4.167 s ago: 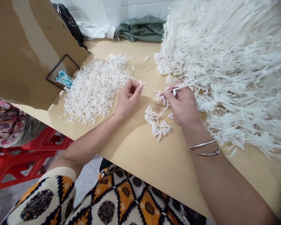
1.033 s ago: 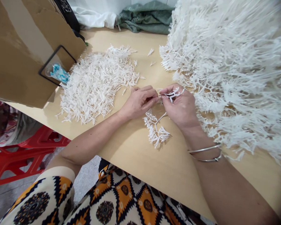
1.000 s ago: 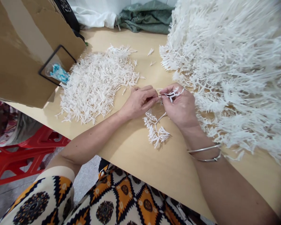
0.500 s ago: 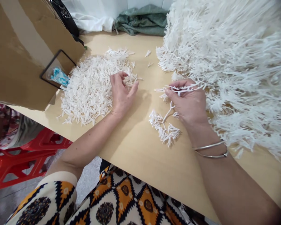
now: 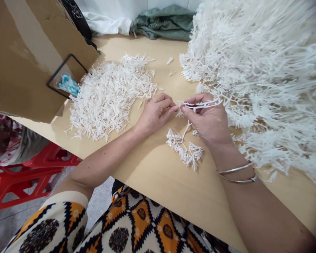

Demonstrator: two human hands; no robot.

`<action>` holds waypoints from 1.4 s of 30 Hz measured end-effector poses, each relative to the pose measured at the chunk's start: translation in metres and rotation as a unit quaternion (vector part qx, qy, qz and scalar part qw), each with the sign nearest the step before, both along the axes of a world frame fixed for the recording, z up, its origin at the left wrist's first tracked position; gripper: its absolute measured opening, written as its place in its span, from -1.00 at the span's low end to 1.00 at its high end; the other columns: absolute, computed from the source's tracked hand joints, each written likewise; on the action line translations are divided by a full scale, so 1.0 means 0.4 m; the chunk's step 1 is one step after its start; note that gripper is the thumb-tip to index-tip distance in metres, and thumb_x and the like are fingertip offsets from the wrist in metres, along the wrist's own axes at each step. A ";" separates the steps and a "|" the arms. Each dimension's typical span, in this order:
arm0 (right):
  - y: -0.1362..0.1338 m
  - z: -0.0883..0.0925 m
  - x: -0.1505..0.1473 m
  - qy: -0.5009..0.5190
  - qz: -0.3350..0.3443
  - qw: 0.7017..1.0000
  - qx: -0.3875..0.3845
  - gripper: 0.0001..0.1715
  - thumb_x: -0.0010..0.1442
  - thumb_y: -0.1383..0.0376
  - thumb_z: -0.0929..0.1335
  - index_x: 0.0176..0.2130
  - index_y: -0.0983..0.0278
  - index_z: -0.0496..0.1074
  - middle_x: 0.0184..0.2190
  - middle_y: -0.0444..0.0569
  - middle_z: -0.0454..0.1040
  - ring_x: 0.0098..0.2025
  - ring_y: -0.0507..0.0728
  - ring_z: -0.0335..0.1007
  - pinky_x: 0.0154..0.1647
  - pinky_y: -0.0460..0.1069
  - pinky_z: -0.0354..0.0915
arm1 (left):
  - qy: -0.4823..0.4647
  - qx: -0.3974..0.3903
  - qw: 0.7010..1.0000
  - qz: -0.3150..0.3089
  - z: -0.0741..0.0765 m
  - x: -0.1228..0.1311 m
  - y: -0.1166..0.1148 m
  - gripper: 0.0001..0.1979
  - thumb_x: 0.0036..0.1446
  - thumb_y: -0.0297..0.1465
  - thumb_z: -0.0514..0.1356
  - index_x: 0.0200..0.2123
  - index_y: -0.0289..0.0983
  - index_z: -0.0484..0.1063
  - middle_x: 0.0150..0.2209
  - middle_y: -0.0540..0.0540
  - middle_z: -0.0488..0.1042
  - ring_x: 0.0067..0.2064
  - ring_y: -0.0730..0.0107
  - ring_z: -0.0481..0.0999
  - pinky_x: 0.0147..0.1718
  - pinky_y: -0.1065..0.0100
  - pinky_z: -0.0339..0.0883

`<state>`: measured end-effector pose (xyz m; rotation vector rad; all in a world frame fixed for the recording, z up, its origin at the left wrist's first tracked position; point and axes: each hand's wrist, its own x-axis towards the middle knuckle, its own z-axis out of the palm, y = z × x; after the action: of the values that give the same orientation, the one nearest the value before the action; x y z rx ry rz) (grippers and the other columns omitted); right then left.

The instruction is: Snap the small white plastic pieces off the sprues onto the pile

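Note:
My right hand (image 5: 209,117) pinches a branched white plastic sprig (image 5: 184,133) between thumb and fingers. One bare stem runs across the fingers, and a tufted branch hangs below the hand over the table. My left hand (image 5: 159,110) is closed in a pinch at the left tip of the same sprig, its fingertips almost touching those of my right hand. Left of my left hand lies a heap of small white tufts (image 5: 107,95). A much larger mass of white branched sprigs (image 5: 258,77) spreads to the right, behind my right hand.
A cardboard box (image 5: 28,59) stands at the left, with a black wire frame and a clear cup (image 5: 67,84) holding something blue and white beside it. Green cloth (image 5: 164,23) lies along the wall. Red stools (image 5: 23,182) and part of another person are at lower left.
My left hand has moved right, from the edge of the small heap to the sprig's tip, and its spread fingers have closed. My right hand keeps hold of the sprig, nearly in place.

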<state>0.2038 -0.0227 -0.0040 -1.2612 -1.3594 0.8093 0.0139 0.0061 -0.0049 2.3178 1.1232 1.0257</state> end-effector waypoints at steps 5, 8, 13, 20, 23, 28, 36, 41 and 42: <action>0.010 0.000 0.002 -0.044 -0.015 0.999 0.002 -0.75 0.13 0.48 0.50 -0.27 0.15 0.49 -0.38 -0.13 0.54 -0.37 0.09 0.46 -0.28 0.07 0.42 | -0.014 -0.028 0.999 -0.029 0.019 0.001 -0.008 -0.57 0.48 -0.06 0.10 -0.26 -0.24 0.57 -0.16 -0.11 0.58 -0.15 0.42 0.57 -0.12 0.31 0.37; 0.026 -0.013 0.017 -0.068 -0.080 0.994 0.017 -0.74 0.12 0.50 0.48 -0.30 0.16 0.45 -0.40 -0.15 0.49 -0.39 0.08 0.41 -0.26 0.09 0.41 | -0.011 -0.016 0.996 -0.082 0.040 0.012 -0.028 -0.61 0.48 -0.11 0.12 -0.27 -0.23 0.56 -0.14 -0.09 0.58 -0.11 0.42 0.58 -0.04 0.26 0.36; 0.039 -0.024 0.044 0.008 -0.090 0.996 0.022 -0.79 0.12 0.40 0.50 -0.29 0.15 0.45 -0.39 -0.17 0.46 -0.41 0.06 0.37 -0.29 0.07 0.35 | 0.001 0.012 1.000 -0.025 0.038 0.009 -0.020 -0.68 0.47 -0.19 0.15 -0.31 -0.23 0.50 -0.13 -0.09 0.57 -0.10 0.38 0.57 0.01 0.17 0.36; 0.028 -0.023 0.020 0.116 -0.053 0.991 0.048 -0.77 0.03 0.35 0.56 -0.29 0.18 0.51 -0.38 -0.20 0.51 -0.36 0.02 0.38 -0.30 0.01 0.29 | -0.029 0.066 0.980 0.188 -0.016 -0.054 0.044 -0.59 0.37 -0.13 0.28 0.17 -0.17 0.37 0.19 -0.24 0.37 0.15 0.17 0.48 0.16 0.09 0.41; 0.025 -0.029 0.013 0.100 -0.045 0.992 0.055 -0.74 0.04 0.36 0.58 -0.27 0.17 0.51 -0.38 -0.20 0.51 -0.37 0.02 0.39 -0.28 0.02 0.30 | 0.006 0.058 0.994 0.092 -0.001 -0.027 0.011 -0.65 0.44 -0.09 0.18 0.13 -0.14 0.46 0.17 -0.20 0.42 0.24 0.16 0.46 0.25 0.05 0.35; 0.015 -0.028 -0.003 0.068 -0.023 0.996 0.059 -0.76 0.12 0.28 0.59 -0.25 0.14 0.52 -0.37 -0.21 0.51 -0.35 0.03 0.39 -0.25 0.04 0.36 | 0.042 -0.012 0.999 0.009 0.028 0.019 -0.030 -0.74 0.44 -0.15 0.21 -0.11 -0.16 0.60 0.06 -0.12 0.57 0.14 0.24 0.54 0.19 0.08 0.33; 0.015 -0.006 -0.001 0.145 0.028 0.989 0.028 -0.76 0.27 0.06 0.51 -0.22 0.14 0.52 -0.32 -0.15 0.53 -0.26 0.05 0.49 -0.04 0.08 0.48 | 0.032 -0.047 0.998 0.007 0.038 0.004 -0.015 -0.74 0.48 -0.20 0.17 -0.16 -0.18 0.61 -0.06 -0.05 0.64 -0.04 0.36 0.60 0.02 0.20 0.28; 0.017 -0.010 0.010 0.058 0.016 0.998 0.003 -0.72 0.14 0.15 0.56 -0.20 0.13 0.48 -0.26 -0.14 0.54 -0.22 0.10 0.50 -0.05 0.12 0.53 | 0.046 -0.030 0.998 0.009 0.034 0.006 -0.017 -0.77 0.47 -0.23 0.19 -0.18 -0.17 0.60 -0.12 -0.02 0.65 -0.09 0.38 0.59 -0.01 0.20 0.22; 0.016 -0.009 0.011 0.056 0.026 0.998 -0.004 -0.72 0.13 0.16 0.55 -0.20 0.13 0.48 -0.26 -0.13 0.55 -0.21 0.10 0.51 -0.05 0.12 0.53 | 0.049 -0.031 0.998 0.004 0.035 0.006 -0.018 -0.77 0.47 -0.23 0.19 -0.18 -0.17 0.59 -0.13 -0.02 0.65 -0.10 0.39 0.59 -0.02 0.19 0.21</action>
<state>0.2083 -0.0163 -0.0075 -1.1735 -1.3037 0.9089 0.0164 -0.0010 0.0090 2.3373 1.1862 0.8760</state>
